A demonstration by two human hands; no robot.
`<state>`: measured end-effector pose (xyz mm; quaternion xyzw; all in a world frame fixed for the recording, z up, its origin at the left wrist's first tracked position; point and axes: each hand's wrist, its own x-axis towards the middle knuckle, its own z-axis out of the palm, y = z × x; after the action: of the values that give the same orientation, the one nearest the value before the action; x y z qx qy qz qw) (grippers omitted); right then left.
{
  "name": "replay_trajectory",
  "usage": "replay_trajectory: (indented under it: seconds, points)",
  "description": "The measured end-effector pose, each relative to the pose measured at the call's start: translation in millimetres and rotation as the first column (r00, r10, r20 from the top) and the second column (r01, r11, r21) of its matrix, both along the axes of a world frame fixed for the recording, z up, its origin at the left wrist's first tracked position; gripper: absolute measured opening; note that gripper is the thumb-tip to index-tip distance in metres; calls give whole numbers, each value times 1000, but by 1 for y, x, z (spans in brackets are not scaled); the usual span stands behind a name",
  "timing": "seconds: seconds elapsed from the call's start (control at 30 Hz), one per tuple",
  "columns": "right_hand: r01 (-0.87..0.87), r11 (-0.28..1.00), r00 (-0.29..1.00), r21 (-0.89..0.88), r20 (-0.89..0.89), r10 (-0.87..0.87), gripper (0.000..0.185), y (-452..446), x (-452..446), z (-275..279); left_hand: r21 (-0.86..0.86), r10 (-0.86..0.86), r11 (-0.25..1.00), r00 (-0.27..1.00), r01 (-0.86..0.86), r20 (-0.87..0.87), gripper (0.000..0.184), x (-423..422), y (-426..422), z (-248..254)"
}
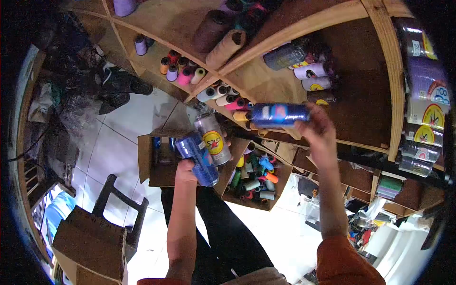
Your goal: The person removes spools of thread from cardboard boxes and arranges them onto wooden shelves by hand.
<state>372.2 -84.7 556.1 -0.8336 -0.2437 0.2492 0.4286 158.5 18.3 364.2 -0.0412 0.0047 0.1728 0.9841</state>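
My left hand (186, 171) grips two wrapped spools of thread side by side, a blue spool (197, 159) and a grey spool (212, 138) with a yellow star label. Some of its fingers are hidden behind them. My right hand (320, 129) is closed on the end of another blue thread spool (279, 115), held level before the wooden shelf. Below my left hand, an open cardboard box (145, 161) contains blue spools. Between my hands and lower down stands a second cardboard box (267, 204) full of many-coloured thread spools.
A wooden shelf (285, 26) with square compartments spans the top, holding thread cones and wrapped spools. More labelled spools (427, 118) are stacked at the right edge. At lower left are a cardboard box (90, 242) and a dark chair (118, 194). Shoes (126, 90) lie on the tiled floor.
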Motion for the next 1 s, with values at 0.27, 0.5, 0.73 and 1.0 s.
replay_trajectory:
  seconds: [0.27, 0.5, 0.73, 1.0]
  points:
    - [-154, 936, 926, -316, 284, 248, 52, 43, 119, 6, 86, -20, 996, 999, 24, -40, 107, -12, 8, -9]
    - [-246, 955, 932, -165, 228, 280, 54, 44, 138, -15, 61, -42, 997, 998, 45, -55, 105, -21, 5, -11]
    - [-252, 953, 891, -165, 344, 295, 55, 41, 136, -20, 82, -66, 994, 996, 71, -62, 104, -14, 5, -12]
    - [-180, 962, 923, -205, 302, 237, 57, 44, 122, -13, 56, -46, 997, 998, 48, -47, 104, -12, 5, -8]
